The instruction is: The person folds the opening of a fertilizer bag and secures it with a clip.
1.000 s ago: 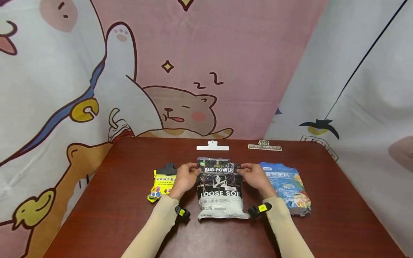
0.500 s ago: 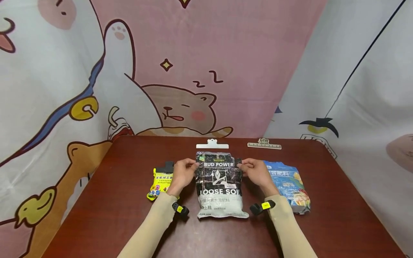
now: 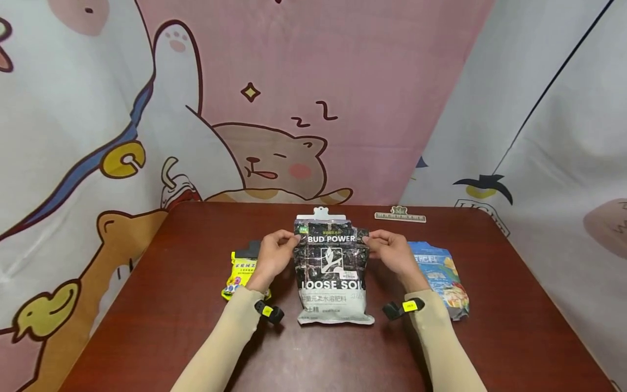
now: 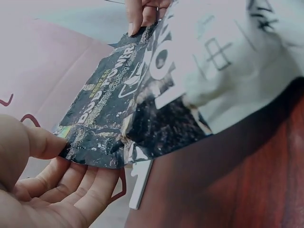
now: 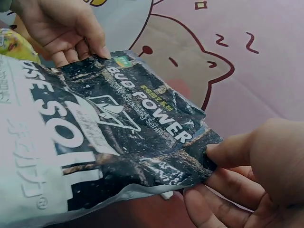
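A black and white soil bag [image 3: 331, 272] printed "BUD POWER" and "LOOSE SOIL" is at the middle of the table, its top raised toward the back. My left hand [image 3: 275, 255] pinches its upper left edge, thumb on the front and fingers behind. At the upper right edge my right hand [image 3: 394, 256] pinches it the same way. The left wrist view shows the creased black top of the bag [image 4: 104, 104] stretched between both hands. In the right wrist view the right thumb presses on the front of the bag's corner [image 5: 199, 154].
A yellow packet [image 3: 240, 272] with a black clip [image 3: 253, 249] on its top lies left, partly behind my left hand. To the right lies a blue bag [image 3: 443, 272], partly behind my right hand. Toward the back edge are a white clip [image 3: 321, 213] and a patterned clip [image 3: 400, 214].
Both hands have lifted the soil bag's top, which now overlaps the white clip in the head view. The head view has tilted slightly, and the hands have spread a little apart.
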### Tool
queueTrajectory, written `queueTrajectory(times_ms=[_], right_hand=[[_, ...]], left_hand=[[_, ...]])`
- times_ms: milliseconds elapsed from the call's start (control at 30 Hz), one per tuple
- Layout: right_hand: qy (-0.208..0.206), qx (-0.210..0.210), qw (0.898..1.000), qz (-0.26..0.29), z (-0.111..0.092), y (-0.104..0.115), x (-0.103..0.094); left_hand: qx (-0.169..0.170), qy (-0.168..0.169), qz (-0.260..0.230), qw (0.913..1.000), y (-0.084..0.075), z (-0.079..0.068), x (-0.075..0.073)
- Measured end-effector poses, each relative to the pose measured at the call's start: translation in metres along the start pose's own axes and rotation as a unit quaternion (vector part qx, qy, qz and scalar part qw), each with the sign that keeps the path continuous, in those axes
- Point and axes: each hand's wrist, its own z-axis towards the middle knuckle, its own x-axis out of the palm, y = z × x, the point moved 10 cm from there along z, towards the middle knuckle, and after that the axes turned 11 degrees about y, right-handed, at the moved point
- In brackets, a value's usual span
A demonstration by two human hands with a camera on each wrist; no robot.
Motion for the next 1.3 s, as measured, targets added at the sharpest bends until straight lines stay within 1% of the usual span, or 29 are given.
queueTrajectory(times_ms=[133, 267, 500, 767, 933, 1033, 1167, 1300], right_hand=[[0.008, -0.002, 1.000, -0.003, -0.003, 0.007, -0.001], [0.019, -0.006, 1.000, -0.009, -0.008, 0.015, -0.002], [0.044, -0.015, 0.999, -0.018, -0.015, 0.027, -0.004], [0.055, -0.022, 0.998, -0.017, -0.023, 0.037, -0.007], [0.070, -0.024, 0.997, -0.017, -0.029, 0.044, -0.008], [0.084, -0.033, 0.995, -0.031, -0.034, 0.050, -0.009], [0.105, -0.042, 0.992, -0.057, -0.042, 0.056, -0.011], [0.127, -0.040, 0.989, -0.062, -0.047, 0.059, -0.012]], left_hand=[[0.000, 0.002, -0.014, 0.9999, -0.004, -0.002, -0.003], [0.008, 0.005, -0.022, 0.9997, -0.009, -0.004, -0.006], [0.015, 0.014, -0.017, 0.9996, -0.018, -0.010, -0.009], [0.041, 0.005, -0.038, 0.9984, -0.031, -0.014, -0.014], [0.056, 0.009, -0.031, 0.9979, -0.037, -0.017, -0.016], [0.070, 0.022, -0.022, 0.9970, -0.043, -0.020, -0.017], [0.098, 0.054, -0.018, 0.9935, -0.052, -0.023, -0.016], [0.124, 0.086, -0.010, 0.9885, -0.061, -0.027, -0.015]])
